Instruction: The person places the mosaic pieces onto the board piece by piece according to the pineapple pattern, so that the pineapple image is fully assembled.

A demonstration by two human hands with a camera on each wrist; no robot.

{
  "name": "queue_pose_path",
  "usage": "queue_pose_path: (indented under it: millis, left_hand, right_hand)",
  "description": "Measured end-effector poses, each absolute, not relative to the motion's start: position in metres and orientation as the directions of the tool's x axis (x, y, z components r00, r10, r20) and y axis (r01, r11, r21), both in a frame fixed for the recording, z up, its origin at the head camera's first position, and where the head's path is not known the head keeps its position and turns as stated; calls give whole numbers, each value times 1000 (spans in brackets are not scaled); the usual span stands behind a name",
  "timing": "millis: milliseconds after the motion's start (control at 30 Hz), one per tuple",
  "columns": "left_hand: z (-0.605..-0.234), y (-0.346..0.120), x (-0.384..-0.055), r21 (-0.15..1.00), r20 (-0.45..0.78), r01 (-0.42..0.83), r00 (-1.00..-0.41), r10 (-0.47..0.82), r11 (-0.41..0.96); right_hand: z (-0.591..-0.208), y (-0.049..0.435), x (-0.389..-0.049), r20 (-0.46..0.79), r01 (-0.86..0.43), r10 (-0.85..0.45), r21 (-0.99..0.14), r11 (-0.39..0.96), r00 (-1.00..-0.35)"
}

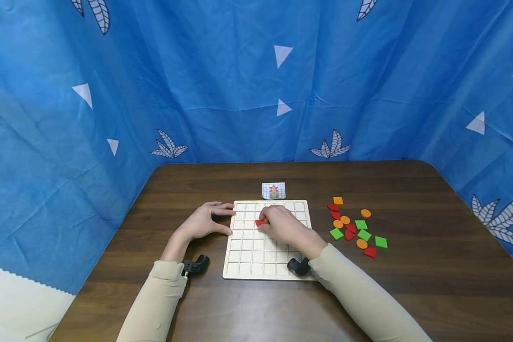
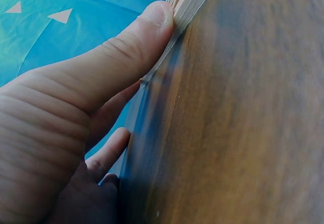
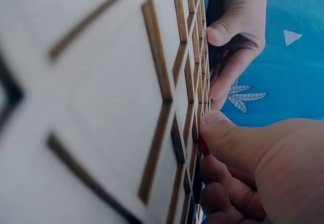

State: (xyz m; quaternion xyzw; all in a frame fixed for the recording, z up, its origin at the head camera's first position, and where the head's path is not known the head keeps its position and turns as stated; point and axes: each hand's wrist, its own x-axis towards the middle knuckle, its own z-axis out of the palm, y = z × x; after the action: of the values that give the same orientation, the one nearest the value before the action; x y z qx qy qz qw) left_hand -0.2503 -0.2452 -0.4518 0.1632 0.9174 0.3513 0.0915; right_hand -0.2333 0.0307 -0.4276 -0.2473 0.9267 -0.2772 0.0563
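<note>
A pale wooden grid board (image 1: 244,270) with square cells lies on the table in front of me. My right hand (image 1: 287,228) reaches over its upper middle and pinches a small red tile (image 1: 260,223) between thumb and fingers. In the right wrist view, a sliver of the red tile (image 3: 203,145) shows under the thumb, close to the grid; the rest is hidden. At the board's left edge rests my left hand (image 1: 205,221), its thumb and fingers spread and extended. The left wrist view shows that thumb (image 2: 152,24) against the board's side.
Behind the board lies a small printed card (image 1: 273,191) with a coloured figure on a grid. Several loose red, orange and green tiles (image 1: 364,235) are scattered on the dark wooden table (image 1: 427,228) to the right. A blue patterned curtain (image 1: 239,71) hangs behind and around the table.
</note>
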Motion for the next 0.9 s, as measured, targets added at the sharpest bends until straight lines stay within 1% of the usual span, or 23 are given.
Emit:
queue_pose_path:
  millis: [167, 333, 500, 700, 900]
  left_hand:
    - [-451, -246, -250, 679, -49, 238, -929, 367, 694]
    - [-452, -246, -250, 689, -56, 233, -927, 371, 687]
    - [-452, -245, -251, 692, -60, 219, -932, 357, 688]
    - [-452, -246, -251, 698, -68, 208, -933, 353, 685]
    - [-453, -246, -251, 688, -60, 224, -930, 362, 690]
  right_hand:
    - [-426, 29, -233, 0, -380, -459, -560, 736, -889]
    - [-421, 30, -231, -27, -381, -475, -558, 738, -880]
    - [-418, 30, -232, -26, -402, -498, -556, 727, -867]
    - [-420, 29, -234, -30, -377, -472, -556, 740, -881]
    - [-420, 28, -235, -35, -362, -452, -546, 756, -891]
